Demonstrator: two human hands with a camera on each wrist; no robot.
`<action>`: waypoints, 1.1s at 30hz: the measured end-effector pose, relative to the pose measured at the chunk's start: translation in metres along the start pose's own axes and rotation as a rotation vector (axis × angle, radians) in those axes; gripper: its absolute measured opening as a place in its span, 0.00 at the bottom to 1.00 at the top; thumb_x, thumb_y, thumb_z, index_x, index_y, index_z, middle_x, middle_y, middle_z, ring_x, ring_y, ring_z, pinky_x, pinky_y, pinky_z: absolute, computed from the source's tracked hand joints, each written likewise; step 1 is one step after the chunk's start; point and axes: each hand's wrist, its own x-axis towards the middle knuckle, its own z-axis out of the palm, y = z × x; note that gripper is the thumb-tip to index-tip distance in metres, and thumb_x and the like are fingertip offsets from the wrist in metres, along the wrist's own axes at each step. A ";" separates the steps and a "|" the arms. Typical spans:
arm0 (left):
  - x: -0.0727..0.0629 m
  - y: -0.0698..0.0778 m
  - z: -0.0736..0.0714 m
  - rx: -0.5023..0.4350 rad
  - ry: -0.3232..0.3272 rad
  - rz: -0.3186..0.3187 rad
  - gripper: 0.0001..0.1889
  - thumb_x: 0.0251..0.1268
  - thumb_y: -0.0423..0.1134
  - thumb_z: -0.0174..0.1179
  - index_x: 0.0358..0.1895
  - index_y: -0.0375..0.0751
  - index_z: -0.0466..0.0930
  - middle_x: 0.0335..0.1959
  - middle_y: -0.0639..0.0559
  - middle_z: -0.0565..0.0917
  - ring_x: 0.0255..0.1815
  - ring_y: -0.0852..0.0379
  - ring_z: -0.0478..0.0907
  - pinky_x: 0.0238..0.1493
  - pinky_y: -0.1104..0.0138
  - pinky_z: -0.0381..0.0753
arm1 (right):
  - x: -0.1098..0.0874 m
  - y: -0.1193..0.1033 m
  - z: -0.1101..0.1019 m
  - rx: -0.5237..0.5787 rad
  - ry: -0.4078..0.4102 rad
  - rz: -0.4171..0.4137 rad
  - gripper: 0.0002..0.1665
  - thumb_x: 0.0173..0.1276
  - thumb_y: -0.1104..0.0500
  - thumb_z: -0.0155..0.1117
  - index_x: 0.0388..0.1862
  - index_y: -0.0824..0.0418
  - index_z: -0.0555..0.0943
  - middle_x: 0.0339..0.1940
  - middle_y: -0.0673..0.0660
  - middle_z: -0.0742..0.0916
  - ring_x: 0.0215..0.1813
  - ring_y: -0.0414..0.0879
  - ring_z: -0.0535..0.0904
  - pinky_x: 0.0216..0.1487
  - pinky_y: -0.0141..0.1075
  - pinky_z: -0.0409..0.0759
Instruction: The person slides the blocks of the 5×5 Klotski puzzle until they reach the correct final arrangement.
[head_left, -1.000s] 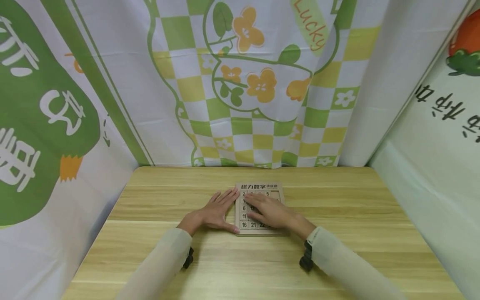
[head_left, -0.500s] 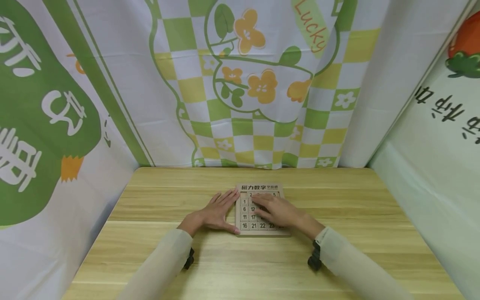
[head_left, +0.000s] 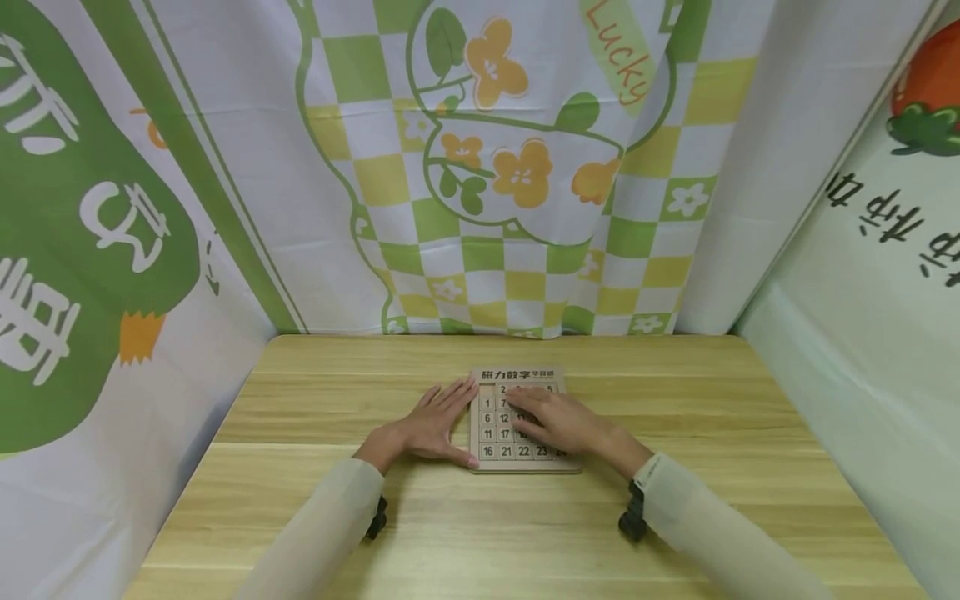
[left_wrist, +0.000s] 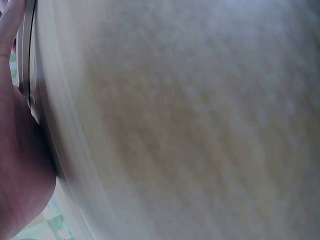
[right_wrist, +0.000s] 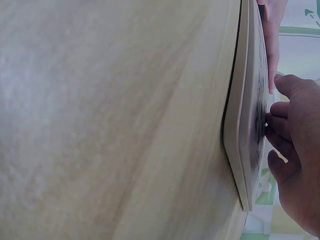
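A wooden number sliding puzzle (head_left: 525, 465) lies flat on the table, its tiles printed with black numerals. The gap (head_left: 487, 389) is in the top left cell, beside tile 2 and above tile 1. My left hand (head_left: 429, 427) rests against the puzzle's left edge, thumb at the lower corner and straight fingers at the upper one. Over the upper middle tiles lies my right hand (head_left: 562, 421), fingertips touching them and hiding several numerals. In the right wrist view, its bent fingers (right_wrist: 280, 132) meet the tile face and pinch nothing.
The wooden table (head_left: 300, 383) extends around the puzzle on all sides. A patterned curtain (head_left: 510, 275) hangs at its back edge, with printed cloth walls left and right. Both wrists wear dark straps (head_left: 633, 512).
The top row of tiles has slid right, so the gap went from the top right cell to the top left. My right hand shifted right with it; my left hand stayed put.
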 end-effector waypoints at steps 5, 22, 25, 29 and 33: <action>0.001 -0.003 0.003 0.003 0.016 0.014 0.74 0.48 0.89 0.57 0.88 0.48 0.31 0.89 0.50 0.32 0.89 0.49 0.30 0.86 0.44 0.30 | 0.001 -0.001 0.000 -0.019 -0.013 0.008 0.34 0.84 0.47 0.58 0.79 0.65 0.71 0.78 0.66 0.76 0.79 0.63 0.70 0.80 0.57 0.67; -0.008 0.013 -0.014 -0.046 0.007 0.042 0.72 0.54 0.86 0.57 0.88 0.42 0.34 0.89 0.42 0.36 0.89 0.42 0.33 0.85 0.41 0.29 | -0.013 -0.019 0.002 -0.092 -0.031 -0.056 0.33 0.84 0.45 0.59 0.77 0.63 0.74 0.77 0.63 0.78 0.77 0.61 0.73 0.77 0.55 0.72; -0.007 0.007 -0.008 -0.058 0.018 0.042 0.72 0.54 0.87 0.56 0.88 0.44 0.32 0.89 0.44 0.35 0.89 0.43 0.32 0.85 0.42 0.27 | -0.017 -0.025 0.002 -0.110 -0.030 -0.070 0.33 0.83 0.45 0.59 0.77 0.62 0.74 0.77 0.62 0.78 0.77 0.61 0.73 0.76 0.56 0.72; -0.008 0.010 -0.010 -0.054 0.006 0.025 0.72 0.54 0.85 0.59 0.88 0.44 0.33 0.89 0.45 0.34 0.89 0.44 0.31 0.85 0.43 0.27 | -0.022 -0.032 0.004 -0.128 -0.034 -0.087 0.33 0.83 0.44 0.59 0.77 0.61 0.75 0.78 0.61 0.78 0.77 0.61 0.73 0.76 0.55 0.73; -0.009 0.016 -0.015 -0.026 -0.015 0.000 0.71 0.55 0.82 0.63 0.88 0.43 0.34 0.89 0.45 0.35 0.89 0.44 0.33 0.85 0.43 0.29 | -0.026 -0.038 0.007 -0.114 -0.036 -0.111 0.33 0.83 0.44 0.60 0.77 0.61 0.75 0.78 0.60 0.77 0.78 0.59 0.73 0.77 0.53 0.72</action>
